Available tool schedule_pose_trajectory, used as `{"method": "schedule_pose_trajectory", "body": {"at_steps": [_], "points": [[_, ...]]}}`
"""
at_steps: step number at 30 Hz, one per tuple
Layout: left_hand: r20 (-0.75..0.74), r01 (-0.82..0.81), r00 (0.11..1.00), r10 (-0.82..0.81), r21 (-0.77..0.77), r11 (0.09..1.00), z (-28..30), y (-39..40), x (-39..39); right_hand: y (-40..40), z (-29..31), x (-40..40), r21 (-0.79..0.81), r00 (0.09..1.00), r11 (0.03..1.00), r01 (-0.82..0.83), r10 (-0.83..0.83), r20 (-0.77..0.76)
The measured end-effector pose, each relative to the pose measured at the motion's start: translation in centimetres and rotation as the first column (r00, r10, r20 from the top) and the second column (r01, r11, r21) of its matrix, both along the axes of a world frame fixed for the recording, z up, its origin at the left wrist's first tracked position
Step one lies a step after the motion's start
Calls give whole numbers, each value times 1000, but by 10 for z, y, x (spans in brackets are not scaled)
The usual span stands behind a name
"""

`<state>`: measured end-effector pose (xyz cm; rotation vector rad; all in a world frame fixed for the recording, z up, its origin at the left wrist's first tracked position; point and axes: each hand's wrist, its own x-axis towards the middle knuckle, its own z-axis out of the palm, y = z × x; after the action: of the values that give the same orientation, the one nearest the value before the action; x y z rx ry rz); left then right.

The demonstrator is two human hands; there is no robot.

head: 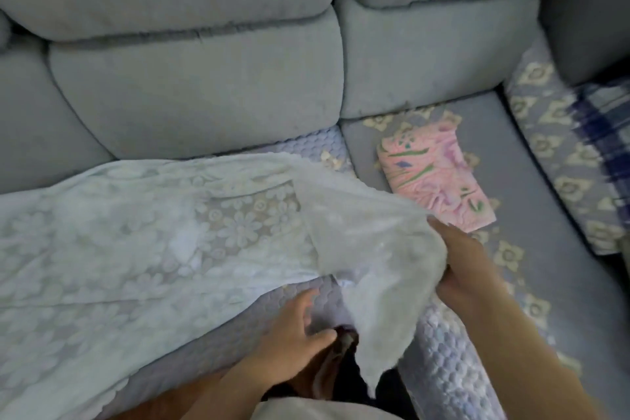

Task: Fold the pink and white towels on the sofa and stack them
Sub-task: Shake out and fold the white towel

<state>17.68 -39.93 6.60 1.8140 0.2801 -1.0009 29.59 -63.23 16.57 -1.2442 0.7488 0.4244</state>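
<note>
At lower right, the right hand [467, 269] pinches the white towel [170, 225]; the left hand [293, 341] hovers below with loose, empty fingers; the folded pink towel [436, 177] lies right of centre.

Both arms come in from the bottom, bare forearms showing. The right hand [467, 259] is up and a bit forward, fingers curled and pinching a fold of the white towel [368, 242] at its raised corner. The left hand [296, 341] sits lower, near the sofa seat's front edge, fingers spread and loosely bent, holding nothing I can make out.
</note>
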Motion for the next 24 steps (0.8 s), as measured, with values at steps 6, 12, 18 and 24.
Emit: {"method": "schedule_pose_trajectory", "body": {"at_steps": [6,12,18,24], "points": [[369,-96,924,103,-36,995,35,-117,39,-48,100,51,484,995,870,89,-99,-4],[347,-579,754,557,-47,814,110,-189,89,-85,153,120,486,995,868,-97,86,46],[90,-690,606,790,-435,579,216,-215,148,-146,149,178,523,938,834,-175,-21,347],[-61,-657,597,800,-609,444,291,-229,222,-142,74,55,-137,585,674,-726,710,392]]}}
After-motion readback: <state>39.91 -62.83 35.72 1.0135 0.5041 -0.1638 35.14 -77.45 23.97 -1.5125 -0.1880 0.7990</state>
